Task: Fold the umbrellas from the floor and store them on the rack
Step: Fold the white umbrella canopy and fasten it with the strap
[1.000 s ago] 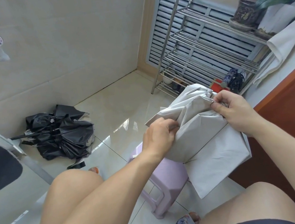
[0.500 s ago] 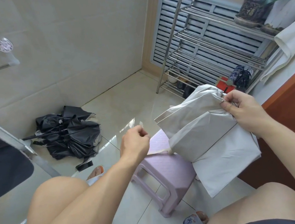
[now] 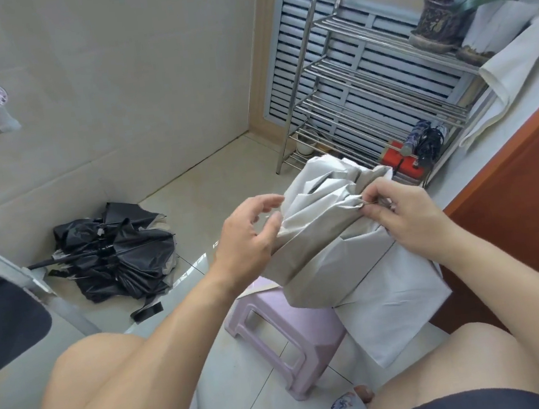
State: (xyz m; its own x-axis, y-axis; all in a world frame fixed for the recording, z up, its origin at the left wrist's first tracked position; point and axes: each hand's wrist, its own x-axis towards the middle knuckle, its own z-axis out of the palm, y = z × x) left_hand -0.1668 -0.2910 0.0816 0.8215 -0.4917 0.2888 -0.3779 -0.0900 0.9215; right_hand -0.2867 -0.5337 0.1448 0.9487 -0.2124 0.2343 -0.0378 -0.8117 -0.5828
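Note:
A pale grey umbrella (image 3: 335,250) hangs half gathered in front of me, its loose panels drooping over a stool. My right hand (image 3: 405,218) pinches the bunched cloth and a rib tip near the top. My left hand (image 3: 248,237) hovers at the cloth's left side, fingers spread, thumb brushing the fabric without gripping it. A black umbrella (image 3: 118,253) lies crumpled on the floor by the left wall. The steel rack (image 3: 376,89) stands against the louvred panel at the back, with a folded dark umbrella (image 3: 423,141) on a low shelf.
A lilac plastic stool (image 3: 278,346) stands on the tiled floor between my knees. A potted plant (image 3: 436,24) sits on the rack's top shelf. A wooden cabinet (image 3: 516,208) with a white cloth (image 3: 513,72) on its counter runs along the right. A red box (image 3: 401,157) lies on the rack.
My left hand let go of the grey cloth, swung out to the left, and has now come back to the fabric with fingers open. My right hand kept its pinch.

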